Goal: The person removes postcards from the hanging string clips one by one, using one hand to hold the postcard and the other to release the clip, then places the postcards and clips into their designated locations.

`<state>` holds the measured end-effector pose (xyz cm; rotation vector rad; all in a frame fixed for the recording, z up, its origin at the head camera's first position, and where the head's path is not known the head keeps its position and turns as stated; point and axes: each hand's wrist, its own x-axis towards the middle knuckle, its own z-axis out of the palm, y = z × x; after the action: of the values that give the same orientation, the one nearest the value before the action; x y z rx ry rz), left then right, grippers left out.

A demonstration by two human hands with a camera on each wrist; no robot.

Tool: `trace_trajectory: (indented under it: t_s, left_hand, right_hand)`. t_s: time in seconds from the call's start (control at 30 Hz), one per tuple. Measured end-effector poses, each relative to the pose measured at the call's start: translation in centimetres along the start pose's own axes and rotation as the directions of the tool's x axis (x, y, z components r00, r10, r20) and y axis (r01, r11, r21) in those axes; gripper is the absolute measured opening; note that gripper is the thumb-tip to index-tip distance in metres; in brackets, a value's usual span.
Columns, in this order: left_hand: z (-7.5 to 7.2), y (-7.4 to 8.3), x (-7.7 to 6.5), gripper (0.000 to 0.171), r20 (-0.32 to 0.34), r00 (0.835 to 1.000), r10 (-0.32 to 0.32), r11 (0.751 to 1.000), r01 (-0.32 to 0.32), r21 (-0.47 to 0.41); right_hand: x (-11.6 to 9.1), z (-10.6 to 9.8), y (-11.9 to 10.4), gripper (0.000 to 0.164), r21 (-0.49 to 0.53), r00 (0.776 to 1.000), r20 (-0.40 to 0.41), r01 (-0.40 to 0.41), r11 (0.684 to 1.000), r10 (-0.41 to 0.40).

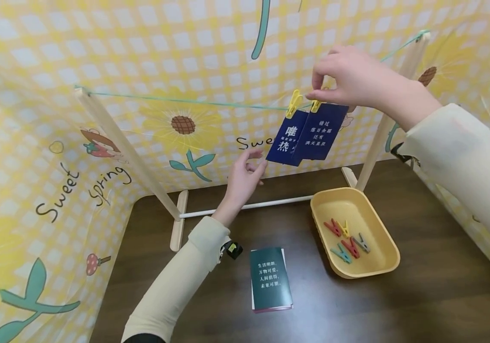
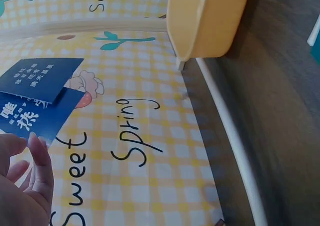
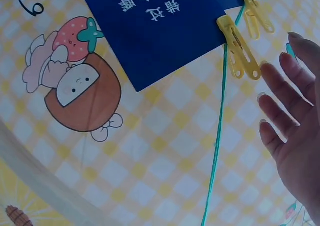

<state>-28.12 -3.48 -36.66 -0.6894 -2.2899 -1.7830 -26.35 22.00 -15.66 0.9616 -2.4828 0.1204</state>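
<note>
Navy card (image 1: 323, 134) overlapping a second blue card (image 1: 285, 143), both hanging by yellow clothespins (image 1: 293, 105) from a sagging green cord (image 1: 176, 99). Right hand (image 1: 350, 75), fingers loosely parted, pinching nothing, just beside one clothespin; left hand (image 1: 244, 177), thumb and forefinger apart, near a lower corner, actual contact hard to tell. Possible trouble: a card slipping to the counter (image 1: 210, 305), from a brushed clothespin or too shallow a bite on its edge.

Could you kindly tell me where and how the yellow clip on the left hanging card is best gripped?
I'd pinch the yellow clip by its two handle ends from above: they stick up over the green line, while its jaws point down onto the blue card. The left side looks roomier, with another clip close on its right.
</note>
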Motion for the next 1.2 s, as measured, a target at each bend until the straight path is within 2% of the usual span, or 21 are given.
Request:
trace_trajectory:
  t_s: [0.13,0.17,0.27,0.4,0.5,0.77,0.93,1.2]
  left_hand:
    - [0.5,0.3,0.6,0.037,0.004,1.000,0.022,1.000,-0.022,-0.002]
    - [0.6,0.8,0.6,0.037,0.008,1.000,0.021,1.000,-0.021,0.001]
    - [0.8,1.0,1.0,0.037,0.020,1.000,0.017,1.000,-0.017,0.005]
    - [1.1,0.9,1.4,0.035,0.023,1.000,0.000,1.000,0.000,-0.012]
    - [1.2,1.0,1.6,0.031,0.018,1.000,-0.002,1.000,0.003,-0.020]
    - [1.3,1.0,1.6,0.014,0.000,1.000,0.003,1.000,-0.003,0.016]
    - [1.3,1.0,1.5,0.014,-0.008,1.000,0.011,1.000,-0.011,0.006]
    - [1.3,1.0,1.8,0.017,-0.010,1.000,-0.010,1.000,0.010,-0.023]
  right_hand:
    - [0.9,0.3,0.1,0.024,0.021,0.999,0.026,0.017,1.000,-0.018]
    - [1.1,0.3,0.0,0.025,0.030,0.999,0.039,0.018,0.999,-0.019]
    - [1.7,0.4,-0.3,0.032,0.060,0.992,0.124,-0.019,0.998,0.012]
    - [2.4,0.4,-1.1,0.044,0.076,0.958,0.272,-0.119,0.990,0.094]
    - [2.8,0.5,-1.5,0.046,0.076,0.939,0.326,-0.143,0.987,0.111]
    - [3.1,1.5,-1.3,0.035,0.081,0.926,0.365,-0.138,0.987,0.100]
    - [3.0,1.6,-1.1,0.035,0.111,0.933,0.350,-0.131,0.985,0.085]
    - [2.7,1.6,-0.6,0.028,0.182,0.940,0.324,-0.173,0.968,0.107]
